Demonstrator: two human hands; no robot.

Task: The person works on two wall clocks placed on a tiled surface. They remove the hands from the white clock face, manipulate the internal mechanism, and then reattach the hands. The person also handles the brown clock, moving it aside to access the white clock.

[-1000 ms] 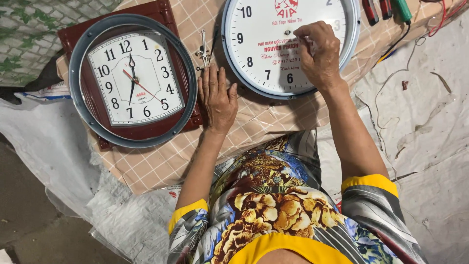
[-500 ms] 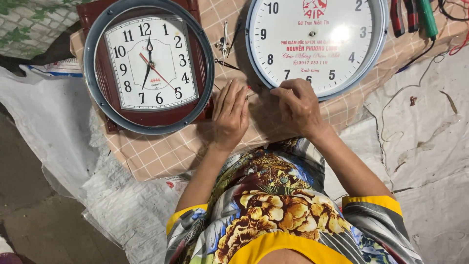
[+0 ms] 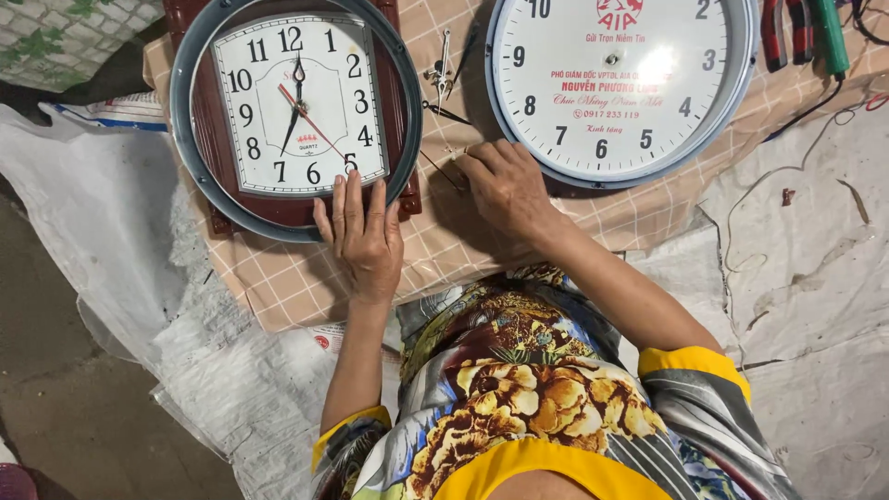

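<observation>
A brown square wall clock [image 3: 294, 102] with a grey round ring over it lies at the left on a checked cloth [image 3: 463, 250]. My left hand [image 3: 363, 236] lies flat, fingers together, on the clock's lower rim and holds nothing. A round white clock face [image 3: 620, 83] in a grey-blue rim lies at the right. My right hand [image 3: 505, 185] rests on the cloth between the two clocks, below the white one. Its fingers are curled, with the tips pinched near a thin dark clock hand [image 3: 438, 171]. Whether it grips anything is hidden.
A small metal tool [image 3: 443, 74] lies between the clocks. Red-handled pliers [image 3: 782, 32], a green-handled tool [image 3: 830, 37] and thin wires [image 3: 815, 102] lie at the top right. White plastic sheeting [image 3: 111, 213] spreads around the cloth, with bare floor [image 3: 56, 417] at the lower left.
My right hand came down off the white clock face to the cloth between the clocks. My left hand slid left onto the brown clock's lower rim.
</observation>
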